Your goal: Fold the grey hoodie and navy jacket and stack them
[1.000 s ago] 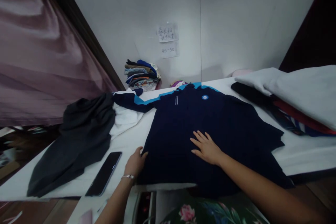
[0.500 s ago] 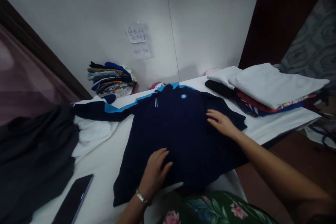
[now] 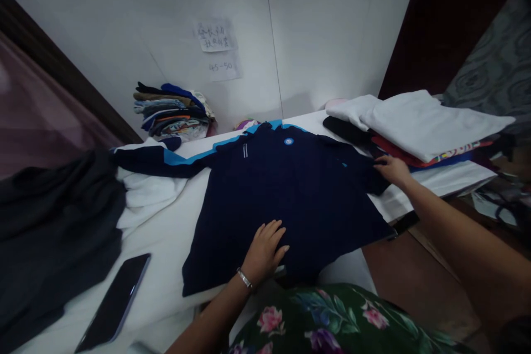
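The dark blue shirt (image 3: 286, 193) is laid out face up on the white table (image 3: 166, 254), collar toward the wall (image 3: 332, 27), and its hem is carried over the near edge. Its lower part is met by the left hand (image 3: 265, 249), set palm down with fingers loosely spread; nothing is pinched there, and the cloth is presumably steadied by that light pressure. At the shirt's shorter-looking sleeve, the edge is touched by the bent fingers of the right hand (image 3: 396, 170); whether cloth is pinched between them cannot be told. With the hands set so far apart, the shirt can probably be tensioned between them. The other sleeve is stretched outward over a white cloth (image 3: 151, 193).

Left of the shirt, a grey garment (image 3: 62, 232) is heaped, and a phone (image 3: 116, 298) is placed face up, presumably so that the fabric is not weighed down. Beyond the long sleeve, folded clothes (image 3: 170, 116) are piled; shiny wrapping seems to be included near the bottom, but whether it is a bag cannot be made out. Right of the shirt, a second stack is topped by a white garment (image 3: 431, 124), apparently laid flat for stability.
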Available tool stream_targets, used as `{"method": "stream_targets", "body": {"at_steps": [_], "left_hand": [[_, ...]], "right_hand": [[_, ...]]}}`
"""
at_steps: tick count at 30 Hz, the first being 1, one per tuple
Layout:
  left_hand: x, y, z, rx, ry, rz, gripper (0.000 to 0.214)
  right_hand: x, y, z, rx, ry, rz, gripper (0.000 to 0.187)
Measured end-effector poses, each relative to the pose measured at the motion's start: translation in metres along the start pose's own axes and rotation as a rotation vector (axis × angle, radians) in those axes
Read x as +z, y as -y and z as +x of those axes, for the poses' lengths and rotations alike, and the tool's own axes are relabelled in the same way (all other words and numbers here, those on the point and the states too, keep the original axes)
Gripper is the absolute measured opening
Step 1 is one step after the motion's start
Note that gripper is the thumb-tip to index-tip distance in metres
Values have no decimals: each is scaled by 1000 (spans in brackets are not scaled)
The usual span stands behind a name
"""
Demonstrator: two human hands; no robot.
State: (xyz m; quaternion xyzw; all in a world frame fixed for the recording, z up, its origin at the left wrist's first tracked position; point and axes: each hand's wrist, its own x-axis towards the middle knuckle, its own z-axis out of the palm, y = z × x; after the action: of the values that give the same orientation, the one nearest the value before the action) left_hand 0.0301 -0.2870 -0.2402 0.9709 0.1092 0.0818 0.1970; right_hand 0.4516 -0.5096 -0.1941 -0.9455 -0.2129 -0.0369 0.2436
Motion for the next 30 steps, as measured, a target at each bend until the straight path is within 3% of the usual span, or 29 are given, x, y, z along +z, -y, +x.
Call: {"method": "stream_targets", "body": {"at_steps": [2, 5, 6, 9, 13, 16, 18, 20, 22, 23, 24, 26, 27, 29, 30], "left_hand": [[2, 1, -2, 2, -8, 9, 41], [2, 2, -2, 8, -20, 12, 42], [1, 2, -1, 11, -26, 6, 42], [-4, 3, 4, 3, -41, -41, 39], [-12, 2, 13, -68, -52, -132, 32], [-18, -5, 23, -109, -50, -224, 30], [-22, -13, 31, -136, -41, -309, 28], [-25, -20, 42, -170, -36, -406, 26], [-27, -24, 54, -202, -53, -528, 25], [-28, -24, 60, -227, -74, -609, 26], [-29, -22, 66, -265, -103, -707, 29], [-33, -13, 78, -382, -176, -941, 42], [-35, -6, 83, -459, -208, -1053, 50], [-39, 10, 90, -588, -226, -1195, 63], [-41, 17, 92, -619, -215, -1207, 68]], "right_hand": [[-27, 8, 15, 38, -172, 5, 37], [-64, 24, 36, -29, -436, -1, 44], [-73, 30, 42, -48, -444, -21, 44], [-85, 45, 54, -5, -285, -92, 40], [-84, 51, 64, 52, -237, -140, 34], [-85, 52, 76, 81, -168, -180, 41], [-88, 61, 84, 108, -197, -113, 41], [-92, 83, 84, 64, -325, 43, 36], [-93, 116, 68, -139, -445, 230, 35], [-91, 135, 53, -330, -437, 318, 36], [-87, 152, 34, -567, -364, 389, 36], [-73, 178, -9, -1059, 10, 361, 33], [-64, 185, -30, -1234, 178, 326, 33], [-42, 183, -61, -1352, 329, 296, 40], [-30, 175, -70, -1303, 315, 316, 42]]}}
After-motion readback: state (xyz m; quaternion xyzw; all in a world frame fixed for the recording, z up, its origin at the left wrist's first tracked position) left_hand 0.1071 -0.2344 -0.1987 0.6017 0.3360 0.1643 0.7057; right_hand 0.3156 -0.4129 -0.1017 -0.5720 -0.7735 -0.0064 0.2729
